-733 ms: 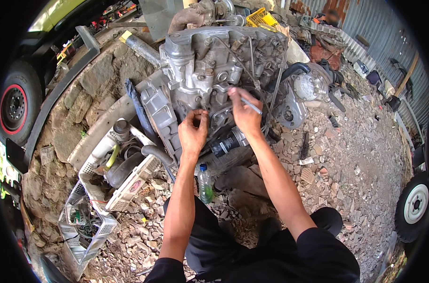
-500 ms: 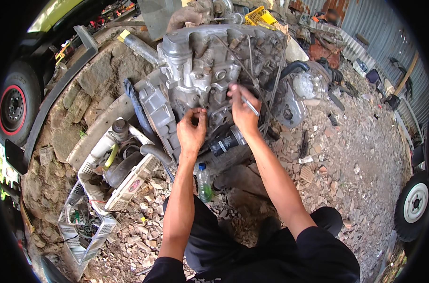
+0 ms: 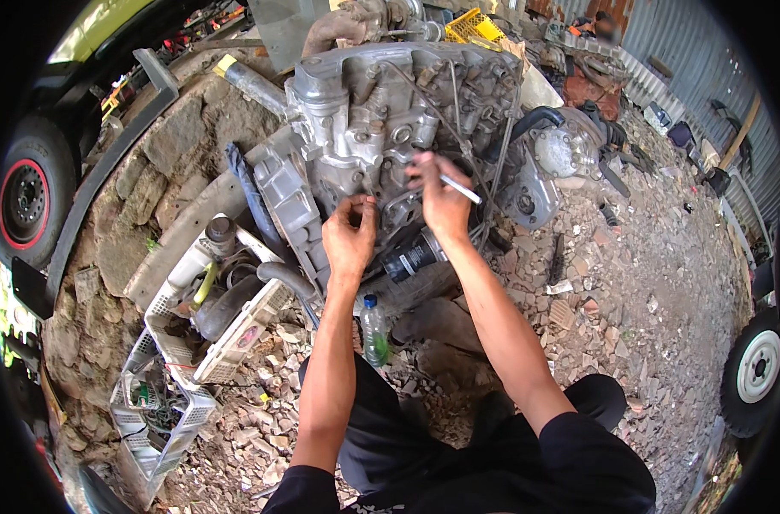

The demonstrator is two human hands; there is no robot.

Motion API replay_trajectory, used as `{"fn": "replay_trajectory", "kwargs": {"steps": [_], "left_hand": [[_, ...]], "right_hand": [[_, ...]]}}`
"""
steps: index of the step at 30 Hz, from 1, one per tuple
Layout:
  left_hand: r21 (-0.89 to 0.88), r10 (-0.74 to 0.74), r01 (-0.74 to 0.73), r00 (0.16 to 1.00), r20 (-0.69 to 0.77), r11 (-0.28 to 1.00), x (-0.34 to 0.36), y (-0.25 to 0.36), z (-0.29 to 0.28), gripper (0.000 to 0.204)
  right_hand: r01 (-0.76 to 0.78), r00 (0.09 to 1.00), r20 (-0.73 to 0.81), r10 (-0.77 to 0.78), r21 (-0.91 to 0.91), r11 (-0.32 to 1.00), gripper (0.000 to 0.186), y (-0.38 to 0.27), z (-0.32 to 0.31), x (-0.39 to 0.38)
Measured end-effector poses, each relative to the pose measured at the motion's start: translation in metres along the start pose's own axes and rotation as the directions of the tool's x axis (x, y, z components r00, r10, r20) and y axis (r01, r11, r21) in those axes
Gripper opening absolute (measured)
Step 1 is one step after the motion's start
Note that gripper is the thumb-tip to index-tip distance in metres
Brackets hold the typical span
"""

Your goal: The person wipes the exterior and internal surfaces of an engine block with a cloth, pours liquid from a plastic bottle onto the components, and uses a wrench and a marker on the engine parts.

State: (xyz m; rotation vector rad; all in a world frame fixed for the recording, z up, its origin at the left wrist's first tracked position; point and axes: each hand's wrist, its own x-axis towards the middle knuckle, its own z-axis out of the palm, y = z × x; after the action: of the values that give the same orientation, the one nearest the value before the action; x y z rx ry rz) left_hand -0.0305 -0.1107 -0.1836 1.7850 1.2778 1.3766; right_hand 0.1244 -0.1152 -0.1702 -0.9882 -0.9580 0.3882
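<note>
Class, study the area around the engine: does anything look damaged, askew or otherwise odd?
Yes. Broken rubble litters the ground beside the engine, untidy for a workplace. To the left, a curved grey hose sticks out past the edge of the white crate.

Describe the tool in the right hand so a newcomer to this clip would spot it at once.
Find the big grey engine at upper centre. In front of it is the right hand, gripping a slim, straight, pale tool whose free end juts toward the picture's lower right. Unlike the duller thin rods running down the engine, it is bright and held in the hand.
</note>
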Motion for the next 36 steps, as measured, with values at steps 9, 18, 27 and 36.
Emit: {"fn": "replay_trajectory", "kwargs": {"steps": [9, 18, 27, 36], "left_hand": [[0.033, 0.077, -0.075, 0.995, -0.067, 0.997, -0.001, -0.002, 0.007, 0.02], [0.019, 0.051, -0.05, 0.998, -0.042, 0.999, -0.001, -0.004, 0.004, 0.02], [-0.007, 0.068, -0.069, 0.995, -0.07, 0.998, 0.003, -0.011, 0.007, 0.02], [0.069, -0.007, 0.012, 0.998, -0.067, 0.998, 0.001, 0.001, 0.005, 0.021]], "right_hand": [[0.176, 0.974, -0.132, -0.184, -0.071, 0.982, 0.025, 0.017, 0.002, 0.004], [0.09, 0.994, 0.056, -0.092, 0.024, 0.996, 0.027, 0.007, -0.001, 0.0], [0.025, 0.997, 0.067, -0.026, 0.013, 1.0, 0.028, 0.018, -0.01, -0.007], [0.079, 0.983, 0.169, -0.072, -0.033, 0.996, 0.023, 0.002, 0.006, -0.008]]}}
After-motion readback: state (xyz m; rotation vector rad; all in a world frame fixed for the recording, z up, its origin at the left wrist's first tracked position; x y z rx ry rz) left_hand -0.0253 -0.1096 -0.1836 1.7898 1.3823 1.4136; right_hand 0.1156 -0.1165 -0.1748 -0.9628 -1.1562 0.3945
